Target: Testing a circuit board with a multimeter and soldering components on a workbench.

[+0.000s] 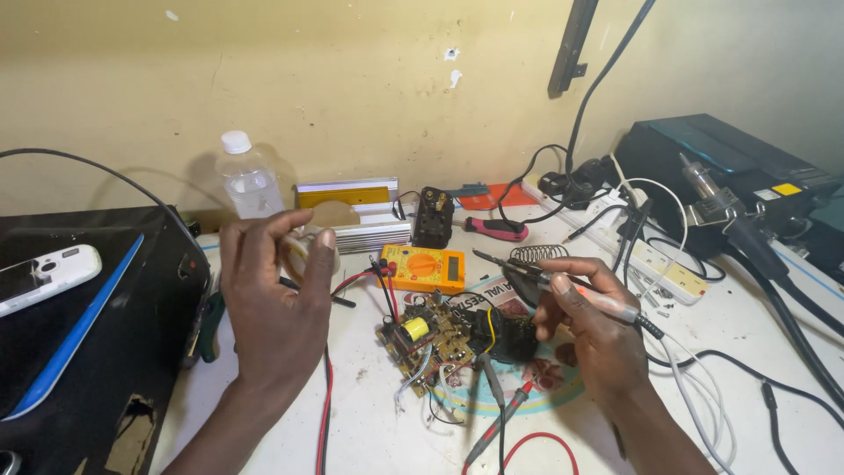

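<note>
**Soldering iron in one hand, tape roll in the other, over an open circuit board**

The right hand (591, 327) holds a soldering iron (563, 286) like a pen, its fingers (556, 280) clamped around the handle, the dark tip pointing left and raised above the board. The left hand (272, 295) is lifted off the worktop (369, 431) with its fingers closed on a small pale roll of tape (309, 251), thumb on the near side.

Between the two hands lies a bare circuit board (431, 339) with a yellow component on top, resting partly on a round printed mat. Red and black probe leads (505, 418) trail from beneath it toward the near edge. Just behind the board sits a yellow multimeter (424, 268), and behind that a black plug adapter (432, 217), a red-handled screwdriver (497, 230) and a coiled-wire iron stand (538, 253).

A clear plastic bottle (248, 180) with a white cap stands by the wall. To the right lie a white power strip (655, 255) and a dark station unit (730, 171); on the far left, a white phone (46, 275) rests on a black case.
</note>
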